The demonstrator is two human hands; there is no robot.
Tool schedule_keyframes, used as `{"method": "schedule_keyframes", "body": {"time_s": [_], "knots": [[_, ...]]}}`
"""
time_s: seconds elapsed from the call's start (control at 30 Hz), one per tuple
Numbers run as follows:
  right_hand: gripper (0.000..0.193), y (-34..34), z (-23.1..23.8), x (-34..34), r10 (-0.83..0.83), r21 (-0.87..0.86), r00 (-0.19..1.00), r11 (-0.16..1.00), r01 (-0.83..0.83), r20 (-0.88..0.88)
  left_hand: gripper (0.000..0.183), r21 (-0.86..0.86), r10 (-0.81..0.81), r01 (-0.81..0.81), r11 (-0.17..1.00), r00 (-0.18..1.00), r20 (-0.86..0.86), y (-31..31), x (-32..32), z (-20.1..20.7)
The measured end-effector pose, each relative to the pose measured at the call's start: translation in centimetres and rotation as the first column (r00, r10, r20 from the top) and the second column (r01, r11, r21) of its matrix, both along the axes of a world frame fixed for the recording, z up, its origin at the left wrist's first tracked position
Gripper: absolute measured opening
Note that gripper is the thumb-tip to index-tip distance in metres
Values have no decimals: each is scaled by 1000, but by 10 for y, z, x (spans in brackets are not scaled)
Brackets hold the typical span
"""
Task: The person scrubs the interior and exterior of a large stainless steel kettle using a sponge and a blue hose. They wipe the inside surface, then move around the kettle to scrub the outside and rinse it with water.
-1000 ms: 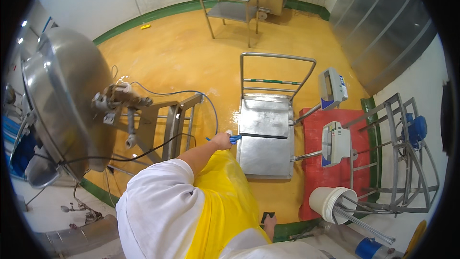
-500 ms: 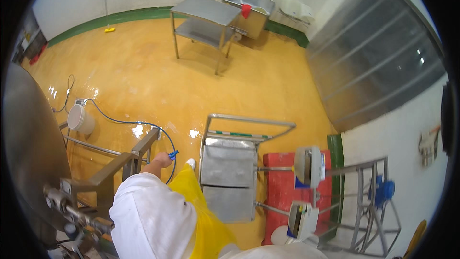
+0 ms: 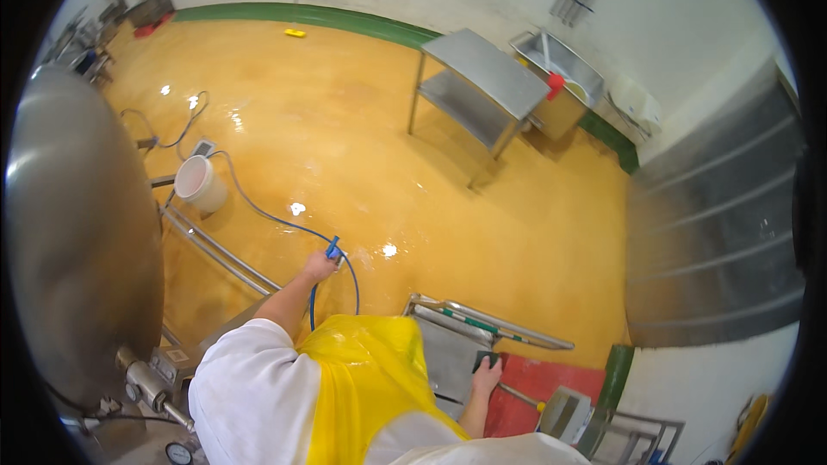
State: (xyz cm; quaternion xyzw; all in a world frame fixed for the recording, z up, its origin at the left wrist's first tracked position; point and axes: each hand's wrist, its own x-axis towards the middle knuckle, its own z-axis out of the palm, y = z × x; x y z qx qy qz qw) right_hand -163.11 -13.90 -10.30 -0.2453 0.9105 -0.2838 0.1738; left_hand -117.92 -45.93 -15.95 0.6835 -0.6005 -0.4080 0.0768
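Head view: at the far left stands a big round steel kettle (image 3: 86,241), with a white bucket (image 3: 205,195) to the right of it. From near the bucket, a blue hose (image 3: 258,213) runs over the wet yellow floor (image 3: 482,232) and loops beside the left hand (image 3: 322,268). That hand's fingers are wrapped around a blue nozzle (image 3: 332,246), held out ahead of the yellow apron (image 3: 366,353). Farther right, the right hand (image 3: 488,374) grasps a dark pad (image 3: 484,359) between thumb and fingers, beside a steel platform (image 3: 444,349); whether the pad touches it, I cannot tell. Beyond, toward the wall, stand a two-level steel table (image 3: 487,73) and a steel tub (image 3: 564,56). Next come a red block (image 3: 551,375), a scale display (image 3: 564,413) and, at far right, a dark grey door (image 3: 715,241).
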Motion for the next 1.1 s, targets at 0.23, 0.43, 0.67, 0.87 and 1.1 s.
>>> {"method": "schedule_keyframes", "body": {"time_s": [0.23, 0.43, 0.67, 0.87, 1.1], "knots": [[43, -131, -8, -2, 182, -208, 983, 961, -181, -16, 38, 80, 177, -175, 981, 984, -21, 25, 37, 20], [30, -249, 11, 18, 488, -294, 873, 836, -463, 14, 49, 111, 203, -208, 972, 977, 57, 11, 63, 0], [32, -438, 26, -4, 431, -344, 901, 840, -419, -45, 65, 164, 388, -394, 904, 919, 69, -70, 66, 6], [34, -629, 11, 34, 672, -297, 737, 691, -659, -73, 61, -10, 615, -626, 780, 769, -173, -169, 68, 36], [29, -807, 31, 227, 950, -361, 302, 308, -880, 74, 56, 86, 818, -814, 575, 571, -67, -166, 92, -18]]}}
